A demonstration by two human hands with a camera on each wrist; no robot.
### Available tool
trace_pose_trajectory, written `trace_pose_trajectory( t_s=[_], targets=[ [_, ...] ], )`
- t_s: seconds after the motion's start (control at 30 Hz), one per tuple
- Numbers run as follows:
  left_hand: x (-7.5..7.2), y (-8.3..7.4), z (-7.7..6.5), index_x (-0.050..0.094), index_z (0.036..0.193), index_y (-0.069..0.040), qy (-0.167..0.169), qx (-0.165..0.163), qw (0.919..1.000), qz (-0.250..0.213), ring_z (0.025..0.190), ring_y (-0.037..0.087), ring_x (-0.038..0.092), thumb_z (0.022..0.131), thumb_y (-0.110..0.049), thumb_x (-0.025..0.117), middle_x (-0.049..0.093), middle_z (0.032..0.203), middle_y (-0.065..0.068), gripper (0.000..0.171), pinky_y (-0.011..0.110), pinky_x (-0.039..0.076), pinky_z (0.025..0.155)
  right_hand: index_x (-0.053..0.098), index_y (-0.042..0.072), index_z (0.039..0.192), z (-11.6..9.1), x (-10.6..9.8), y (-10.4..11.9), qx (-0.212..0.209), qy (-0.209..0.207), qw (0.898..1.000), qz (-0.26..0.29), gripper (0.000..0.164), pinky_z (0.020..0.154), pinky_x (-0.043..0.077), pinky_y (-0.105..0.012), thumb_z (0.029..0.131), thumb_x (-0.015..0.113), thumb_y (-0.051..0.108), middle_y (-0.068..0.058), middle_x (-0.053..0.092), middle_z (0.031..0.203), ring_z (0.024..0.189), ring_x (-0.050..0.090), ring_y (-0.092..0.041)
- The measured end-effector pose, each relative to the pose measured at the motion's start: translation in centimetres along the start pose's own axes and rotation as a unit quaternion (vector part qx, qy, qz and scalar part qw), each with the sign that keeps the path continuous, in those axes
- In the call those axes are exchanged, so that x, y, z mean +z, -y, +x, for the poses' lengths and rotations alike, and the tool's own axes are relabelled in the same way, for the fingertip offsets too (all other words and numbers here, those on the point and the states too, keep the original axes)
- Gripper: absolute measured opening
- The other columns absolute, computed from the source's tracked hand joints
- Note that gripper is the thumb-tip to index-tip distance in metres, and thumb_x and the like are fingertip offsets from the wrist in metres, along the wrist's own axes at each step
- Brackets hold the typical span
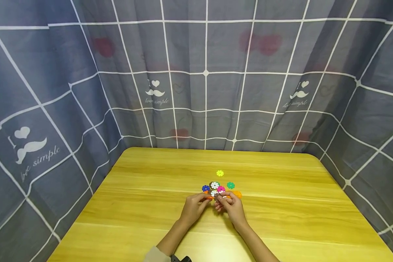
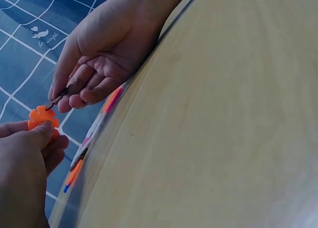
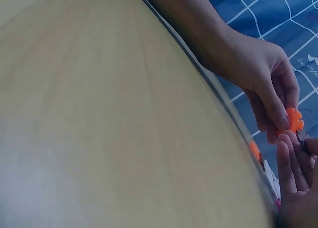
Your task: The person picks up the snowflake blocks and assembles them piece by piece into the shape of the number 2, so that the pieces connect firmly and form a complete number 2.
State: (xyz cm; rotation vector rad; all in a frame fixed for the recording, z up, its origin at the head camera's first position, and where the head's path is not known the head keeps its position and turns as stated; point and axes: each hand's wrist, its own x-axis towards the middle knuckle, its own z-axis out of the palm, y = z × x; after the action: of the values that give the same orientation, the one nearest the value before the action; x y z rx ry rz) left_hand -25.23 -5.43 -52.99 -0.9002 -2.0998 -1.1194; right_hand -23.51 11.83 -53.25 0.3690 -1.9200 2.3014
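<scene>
My left hand (image 1: 193, 209) pinches an orange flower-shaped notched disc (image 2: 41, 119) between thumb and fingers. Opposite it, my right hand (image 1: 234, 210) pinches a dark brown notched disc (image 3: 302, 139), its edge against the orange one. Whether their slots interlock, I cannot tell. Just beyond both hands in the head view lies a small cluster of similar discs: a white disc (image 1: 214, 185), a blue disc (image 1: 205, 188) and a pink disc (image 1: 221, 189) among them. Part of the cluster is hidden behind the fingers.
A yellow disc (image 1: 219, 173) lies farther back on the wooden table (image 1: 144, 203). To the right of the cluster are a green disc (image 1: 230, 185) and some orange (image 1: 237, 194) pieces. A grey curtain (image 1: 186, 91) with white lines surrounds the table's back and sides.
</scene>
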Motion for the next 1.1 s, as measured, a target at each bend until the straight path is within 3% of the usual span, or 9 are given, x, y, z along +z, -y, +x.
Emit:
trace_pose_trajectory(
  t_s=[0.2,0.57,0.73,0.87,1.0,1.1],
  targets=[
    [-0.1,0.0,-0.1,0.067,0.085,-0.007,0.006,0.018,0.9996,0.02,0.076,0.012,0.066,0.077,-0.001,0.072,0.069,0.082,0.003,0.012,0.014,0.049,0.071,0.049,-0.012,0.097,-0.1,0.0,0.0,0.011,-0.001,1.0,0.001,0.026,0.056,0.054,-0.034,0.09,0.06,0.011,-0.024,0.065,0.076,0.06,0.063,-0.019],
    [-0.5,-0.3,0.1,0.066,0.081,-0.009,0.017,0.045,0.9957,0.079,0.072,0.013,0.066,0.071,0.001,0.076,0.069,0.079,0.001,0.017,0.017,0.051,0.068,0.045,-0.014,0.095,-0.3,-0.3,0.0,0.016,0.038,0.999,-0.001,0.024,0.055,0.054,-0.031,0.091,0.057,0.007,-0.028,0.063,0.077,0.06,0.063,-0.017],
    [-0.5,-0.1,-0.2,0.066,0.081,-0.007,0.026,0.059,0.9946,0.081,0.072,0.012,0.066,0.078,-0.002,0.071,0.068,0.079,0.001,0.008,0.016,0.05,0.067,0.045,-0.015,0.096,-0.2,-0.4,0.0,0.021,0.049,0.999,-0.01,0.028,0.054,0.054,-0.032,0.091,0.058,0.009,-0.027,0.063,0.076,0.058,0.062,-0.017],
    [-0.4,0.1,-0.3,0.065,0.08,-0.007,0.029,0.073,0.993,0.089,0.07,0.012,0.065,0.083,-0.005,0.066,0.068,0.078,0.001,0.004,0.016,0.05,0.066,0.046,-0.016,0.094,-0.2,-0.1,1.0,0.027,0.053,0.998,-0.024,0.021,0.053,0.053,-0.033,0.091,0.055,0.002,-0.028,0.063,0.074,0.056,0.062,-0.018],
    [-0.3,0.1,-0.3,0.064,0.08,-0.008,0.031,0.076,0.9919,0.096,0.07,0.012,0.065,0.082,-0.004,0.067,0.068,0.077,0.001,0.005,0.017,0.05,0.064,0.046,-0.017,0.093,-0.4,0.2,2.0,0.032,0.055,0.998,-0.031,0.016,0.052,0.053,-0.034,0.091,0.053,-0.003,-0.031,0.061,0.073,0.055,0.061,-0.019],
    [-0.2,0.1,-0.3,0.064,0.079,-0.008,0.027,0.077,0.9914,0.102,0.069,0.011,0.065,0.08,-0.003,0.069,0.067,0.076,0.001,0.007,0.017,0.05,0.063,0.046,-0.017,0.093,-0.3,0.0,1.4,0.029,0.058,0.997,-0.031,0.016,0.052,0.053,-0.035,0.091,0.053,-0.003,-0.031,0.061,0.074,0.055,0.061,-0.019]
  ],
)
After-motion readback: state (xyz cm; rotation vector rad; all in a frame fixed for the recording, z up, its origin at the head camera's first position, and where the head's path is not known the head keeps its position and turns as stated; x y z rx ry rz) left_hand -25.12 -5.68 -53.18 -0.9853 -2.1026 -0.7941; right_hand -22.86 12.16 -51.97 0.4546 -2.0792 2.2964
